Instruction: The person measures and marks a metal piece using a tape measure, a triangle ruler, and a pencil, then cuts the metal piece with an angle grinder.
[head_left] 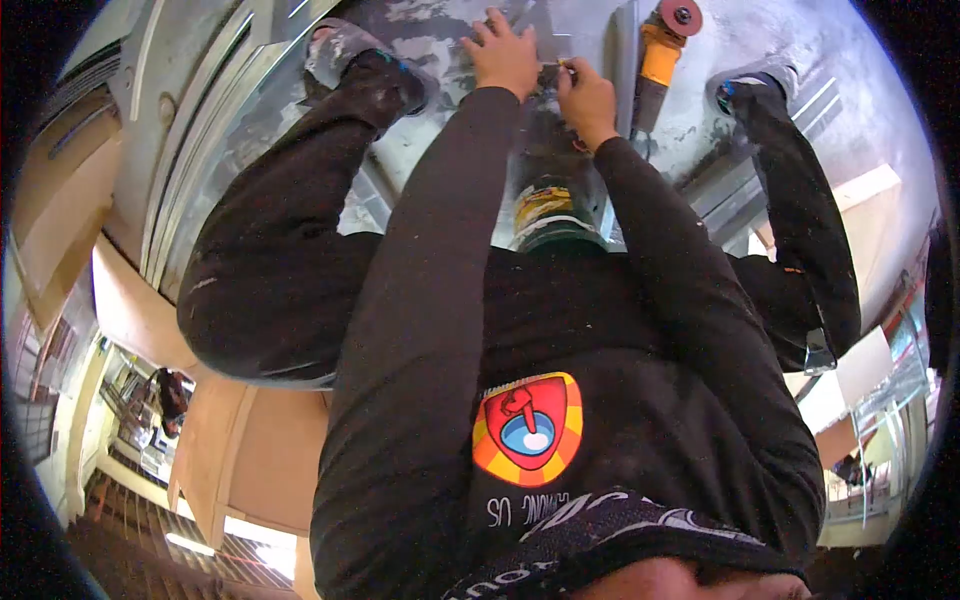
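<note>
My left hand (503, 58) lies with its fingers spread on a flat grey metal surface (420, 45). Just right of it, my right hand (587, 102) is closed, thumb and fingers pinching a small thin thing with a pale yellowish end, too small to name. Near both hands a thin, light-coloured piece (556, 42) lies on the surface. An angle grinder (657, 62), orange and dark with a reddish disc, rests to the right of my right hand. Neither hand touches it.
A bucket (550, 205) with a yellow label stands between my legs. Long metal profiles (205, 125) run along the left, and a metal strip (625, 70) lies beside the grinder. Wooden panels (275, 450) stand at the lower left. My shoes (395, 75) frame the work area.
</note>
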